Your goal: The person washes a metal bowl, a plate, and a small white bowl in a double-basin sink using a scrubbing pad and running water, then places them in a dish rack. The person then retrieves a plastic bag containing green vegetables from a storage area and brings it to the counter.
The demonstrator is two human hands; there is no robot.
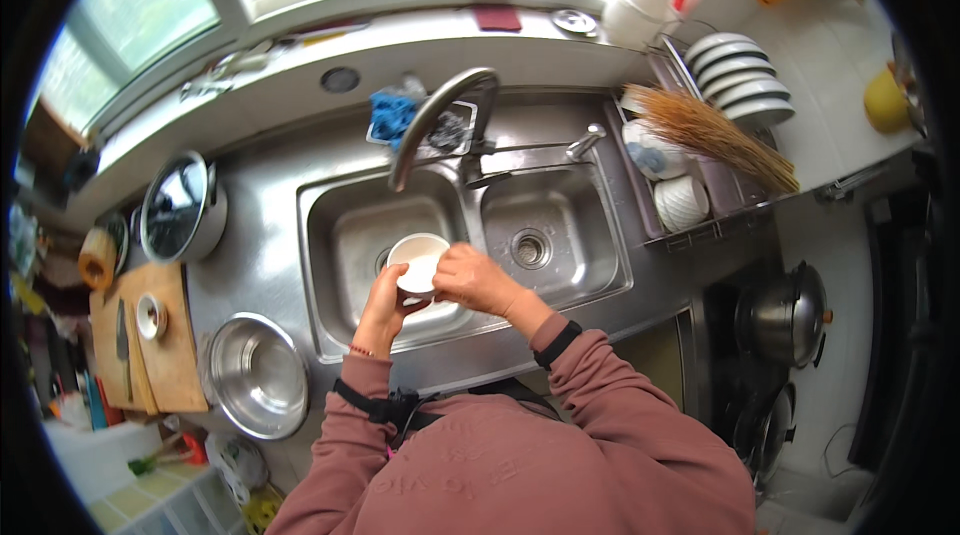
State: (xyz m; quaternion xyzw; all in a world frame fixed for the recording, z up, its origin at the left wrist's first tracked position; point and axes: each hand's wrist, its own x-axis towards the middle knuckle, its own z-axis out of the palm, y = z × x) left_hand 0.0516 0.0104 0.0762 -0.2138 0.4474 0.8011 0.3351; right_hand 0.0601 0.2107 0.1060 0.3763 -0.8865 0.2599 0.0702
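A small white bowl (pixel 420 256) is held over the left basin (pixel 352 235) of a stainless steel double sink. My left hand (pixel 386 300) grips its left side, thumb at the rim and fingers underneath. On the right side of the bowl, the bent fingers of my right hand (pixel 476 280) close on the rim; their tips are partly hidden. A curved metal faucet (pixel 442 111) arches over the left basin, just beyond the bowl. To the right lies the smaller basin (pixel 574 235) with its drain strainer.
Left stand a lidded pot (pixel 184 208), a steel basin (pixel 259 377) and a cutting board (pixel 169 377) with a knife (pixel 122 340) and small bowl (pixel 151 316). Right, a dish rack (pixel 637 182) holds bowls, plates (pixel 739 73) and a straw brush (pixel 712 133). Blue cloth (pixel 391 118) lies behind the sink.
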